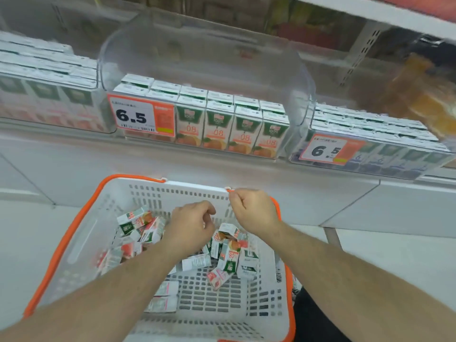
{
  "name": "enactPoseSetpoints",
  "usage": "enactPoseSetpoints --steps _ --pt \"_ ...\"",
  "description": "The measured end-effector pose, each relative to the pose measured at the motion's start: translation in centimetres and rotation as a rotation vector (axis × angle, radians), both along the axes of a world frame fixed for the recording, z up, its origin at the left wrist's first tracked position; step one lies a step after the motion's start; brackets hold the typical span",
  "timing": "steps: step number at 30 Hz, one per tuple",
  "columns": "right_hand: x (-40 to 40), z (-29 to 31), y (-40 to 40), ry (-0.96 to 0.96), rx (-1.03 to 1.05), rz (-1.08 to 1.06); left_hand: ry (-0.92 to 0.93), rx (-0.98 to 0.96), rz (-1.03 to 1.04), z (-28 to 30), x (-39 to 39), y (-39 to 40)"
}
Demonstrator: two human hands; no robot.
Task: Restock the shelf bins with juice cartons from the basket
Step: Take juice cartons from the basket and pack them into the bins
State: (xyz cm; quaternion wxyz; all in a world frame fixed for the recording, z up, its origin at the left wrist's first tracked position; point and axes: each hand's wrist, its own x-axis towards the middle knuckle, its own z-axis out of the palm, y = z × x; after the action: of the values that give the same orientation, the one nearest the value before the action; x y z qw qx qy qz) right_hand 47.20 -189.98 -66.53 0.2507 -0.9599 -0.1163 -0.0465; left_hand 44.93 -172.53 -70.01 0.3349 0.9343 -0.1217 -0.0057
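A white basket (74,243) with an orange rim sits below me, holding several small juice cartons (228,253) jumbled across its floor. My left hand (190,225) hovers over the cartons, fingers loosely curled and holding nothing. My right hand (251,211) is curled into a fist at the basket's far rim, right by the orange handle's hinge, with no carton in it. On the shelf above, the middle clear bin (197,58) holds upright rows of orange juice cartons (217,127) behind a 6.5 price tag (134,116).
A clear bin (49,95) on the left is packed with cartons. Another bin (370,144) on the right is also full and carries its own 6.5 tag. An upper shelf board (370,11) overhangs at top right. The floor around the basket is pale tile.
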Motion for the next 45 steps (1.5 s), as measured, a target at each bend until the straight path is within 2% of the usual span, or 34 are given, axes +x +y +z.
enactPoseSetpoints --steps 5,9,13,18,24,27,31,38,45 --pt "0.1 -6.8 -0.4 0.351 -0.120 -0.026 0.328 0.116 -0.030 -6.7 -0.1 2.7" --pt "-0.8 -12.0 -0.2 0.424 -0.250 -0.023 0.404 0.243 -0.052 -11.1 -0.1 4.0" --pt "-1.6 -15.2 0.6 0.528 -0.589 0.082 0.462 0.407 -0.130 -14.0 0.2 4.4" --pt "-2.6 -18.2 1.8 0.555 -0.696 0.094 0.396 0.659 -0.233 -16.1 0.0 2.8" --pt "-2.8 -19.7 1.6 0.472 -0.775 0.123 0.303 0.770 -0.187 -18.6 -0.8 1.0" --pt "-2.9 -19.7 1.3 0.465 -0.697 0.128 0.266 0.746 -0.174 -19.1 -0.5 1.2" --pt "-3.1 -19.0 0.7 0.471 -0.487 0.145 0.182 0.625 -0.203 -18.7 -0.9 2.9" --pt "-2.9 -13.7 0.2 0.074 -0.352 0.241 -0.018 0.336 -0.230 -14.1 -1.3 5.5" --pt "-3.0 -5.1 0.8 -0.203 -0.178 0.412 -0.276 0.189 -0.181 -5.8 -0.5 7.6"
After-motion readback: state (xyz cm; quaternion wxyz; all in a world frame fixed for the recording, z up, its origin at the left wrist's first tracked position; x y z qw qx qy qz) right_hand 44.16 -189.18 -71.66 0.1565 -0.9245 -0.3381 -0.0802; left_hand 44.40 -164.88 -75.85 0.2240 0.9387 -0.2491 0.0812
